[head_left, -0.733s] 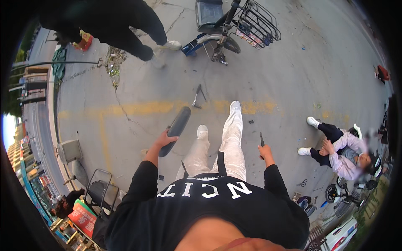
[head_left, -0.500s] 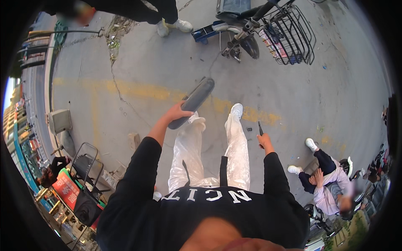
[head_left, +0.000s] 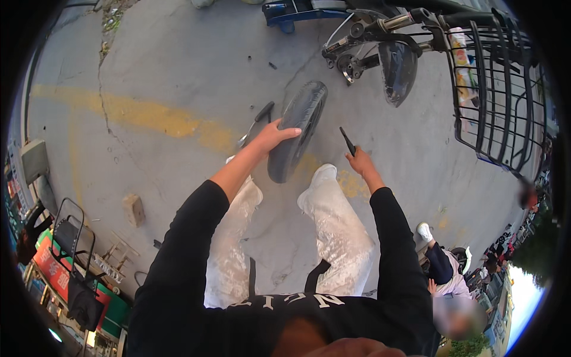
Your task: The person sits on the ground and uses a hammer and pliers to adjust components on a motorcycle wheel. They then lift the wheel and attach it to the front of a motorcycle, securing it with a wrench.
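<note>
My left hand (head_left: 278, 135) is closed around the near side of a black tire (head_left: 302, 125), thumb over its tread. The tire stands nearly on edge above the ground, just beyond my feet; I cannot tell whether it touches the ground. My right hand (head_left: 363, 163) grips a slim dark hand tool (head_left: 347, 141), pointing away from me and a little to the left, apart from the tire. Its exact kind does not show. Left of the tire, a tool with a black end and a thin shaft (head_left: 257, 121) lies on the ground, partly hidden by my left hand.
Ahead to the right is a two-wheeler's front end, with a dark fender (head_left: 397, 72) and black wire basket (head_left: 503, 89). A blue part (head_left: 303, 15) is at the top. A block (head_left: 134, 210) and folding chair (head_left: 74, 238) are left. A seated person (head_left: 441, 271) is right.
My view has come closer to the two-wheeler. The tire has moved right and turned more upright in my left hand. The right hand's tool now tilts left; the tool on the ground shows.
</note>
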Available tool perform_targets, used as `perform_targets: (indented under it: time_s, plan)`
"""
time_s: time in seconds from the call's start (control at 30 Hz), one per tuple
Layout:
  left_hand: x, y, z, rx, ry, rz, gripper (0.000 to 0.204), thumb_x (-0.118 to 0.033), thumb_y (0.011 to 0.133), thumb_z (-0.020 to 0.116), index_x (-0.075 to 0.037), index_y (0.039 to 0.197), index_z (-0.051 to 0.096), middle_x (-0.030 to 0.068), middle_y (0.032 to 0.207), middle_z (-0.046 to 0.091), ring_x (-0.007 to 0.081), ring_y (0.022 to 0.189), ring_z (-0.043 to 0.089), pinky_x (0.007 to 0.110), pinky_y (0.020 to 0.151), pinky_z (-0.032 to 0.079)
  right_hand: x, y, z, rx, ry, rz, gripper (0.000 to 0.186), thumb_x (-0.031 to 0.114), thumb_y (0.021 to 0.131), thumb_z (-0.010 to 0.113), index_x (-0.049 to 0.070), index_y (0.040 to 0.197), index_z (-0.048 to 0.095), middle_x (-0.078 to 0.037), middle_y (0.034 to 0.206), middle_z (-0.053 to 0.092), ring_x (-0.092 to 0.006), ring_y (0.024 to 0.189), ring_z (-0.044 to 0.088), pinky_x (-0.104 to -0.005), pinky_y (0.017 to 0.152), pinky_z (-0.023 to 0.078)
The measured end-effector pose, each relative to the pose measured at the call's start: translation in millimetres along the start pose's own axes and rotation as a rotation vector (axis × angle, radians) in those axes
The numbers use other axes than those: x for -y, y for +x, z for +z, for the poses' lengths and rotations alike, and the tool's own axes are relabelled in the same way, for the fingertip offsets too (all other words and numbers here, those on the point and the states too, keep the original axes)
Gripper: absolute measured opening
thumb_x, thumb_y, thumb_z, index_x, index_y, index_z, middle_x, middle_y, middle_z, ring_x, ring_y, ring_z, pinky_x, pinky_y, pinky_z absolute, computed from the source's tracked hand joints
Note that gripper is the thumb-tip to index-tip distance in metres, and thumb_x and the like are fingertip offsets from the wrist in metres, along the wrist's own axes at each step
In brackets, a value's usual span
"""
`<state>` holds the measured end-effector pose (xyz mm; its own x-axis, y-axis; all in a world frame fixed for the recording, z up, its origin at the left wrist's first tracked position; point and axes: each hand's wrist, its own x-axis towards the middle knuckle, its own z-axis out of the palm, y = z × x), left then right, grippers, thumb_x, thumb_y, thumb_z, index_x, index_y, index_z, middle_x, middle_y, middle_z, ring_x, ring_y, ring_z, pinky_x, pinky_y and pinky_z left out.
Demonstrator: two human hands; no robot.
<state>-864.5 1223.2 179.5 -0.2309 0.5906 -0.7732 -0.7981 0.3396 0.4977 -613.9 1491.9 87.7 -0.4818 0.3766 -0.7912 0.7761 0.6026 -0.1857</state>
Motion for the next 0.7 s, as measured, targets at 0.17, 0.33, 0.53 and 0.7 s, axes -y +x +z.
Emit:
perform_targets:
  time_s: [0.17, 0.33, 0.53, 0.7]
  plan:
    - [10, 14, -19, 0.003, 0.035, 0.047, 0.08, -0.043, 0.078, 0.078, 0.002, 0.137, 0.048, 0.0152, 0.123, 0.061, 0.0217, 0.109, 0.06, 0.036, 0.096, 0.047, -11, 57, 58, -0.267, -0.192, -0.195, 0.068, 0.04, 0.094, 0.063, -0.002, 0.142, 0.04, -0.023, 0.106, 0.058, -0.0422, 0.087, 0.064, -0.0499, 0.073, 0.052]
    - [9, 20, -19, 0.149, 0.057, 0.122, 0.083, -0.046, 0.08, 0.077, 0.001, 0.14, 0.043, 0.0143, 0.125, 0.058, 0.0222, 0.114, 0.057, 0.037, 0.099, 0.045, -42, 102, 74, -0.251, -0.286, -0.327, 0.073, 0.033, 0.091, 0.067, -0.006, 0.145, 0.035, -0.023, 0.107, 0.055, -0.0409, 0.092, 0.062, -0.0478, 0.077, 0.052]
    - [-16, 18, 14, 0.169, 0.137, 0.052, 0.073, -0.039, 0.085, 0.074, 0.002, 0.138, 0.042, 0.0153, 0.122, 0.059, 0.0226, 0.11, 0.06, 0.037, 0.093, 0.051, -72, 144, 61, -0.23, -0.475, -0.451, 0.062, 0.037, 0.088, 0.069, -0.003, 0.131, 0.049, -0.023, 0.112, 0.057, -0.0415, 0.101, 0.06, -0.0495, 0.084, 0.051]
    - [-37, 16, 62, 0.052, 0.258, 0.125, 0.058, -0.035, 0.089, 0.071, 0.003, 0.128, 0.051, 0.0141, 0.112, 0.064, 0.0197, 0.098, 0.064, 0.035, 0.087, 0.054, -26, 202, 13, -0.456, -0.239, -0.593, 0.047, 0.036, 0.089, 0.067, -0.003, 0.114, 0.058, -0.024, 0.107, 0.061, -0.0422, 0.103, 0.059, -0.051, 0.085, 0.05]
